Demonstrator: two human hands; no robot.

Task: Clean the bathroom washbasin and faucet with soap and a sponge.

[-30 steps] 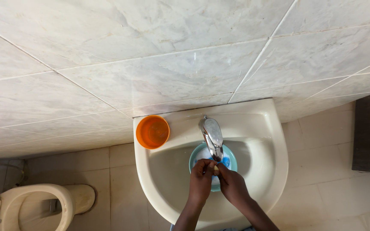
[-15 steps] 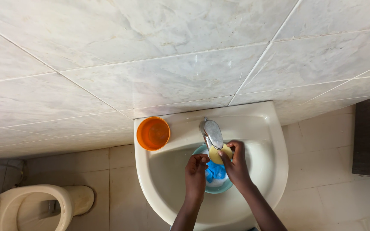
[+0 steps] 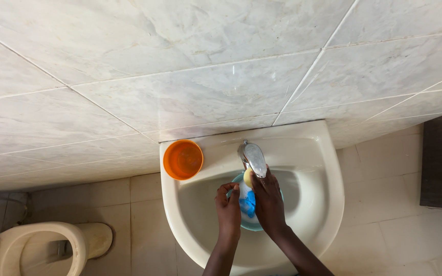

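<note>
Our right hand (image 3: 268,200) has its grip closed on a pale yellow round piece (image 3: 248,178), probably a bar of soap; only a small part of it shows, between the fingertips and the tap, so we cannot tell its full shape. It is held just below the spout of the chrome tap (image 3: 252,158), over the back part of the bowl. Our left hand (image 3: 228,208) is just beside the right one, with fingers curled at the edge of a blue cloth (image 3: 247,203); it touches the cloth, but whether the grip is really closed on it we cannot tell. The cloth is wet and bunched, bright blue with white foam on it, and it lies inside a small teal bowl (image 3: 251,225). The bowl sits at the bottom of the cream washbasin (image 3: 313,204), directly under the tap, and our hands cover most of it, so only pieces of the rim are visible. On the left back corner of the washbasin stands an orange cup (image 3: 182,159), upright and open, and the inside looks bare. The washbasin is fixed against a wall of pale marble tiles (image 3: 180,76). At the lower left, well apart, is a cream toilet (image 3: 42,245) with the seat down.
</note>
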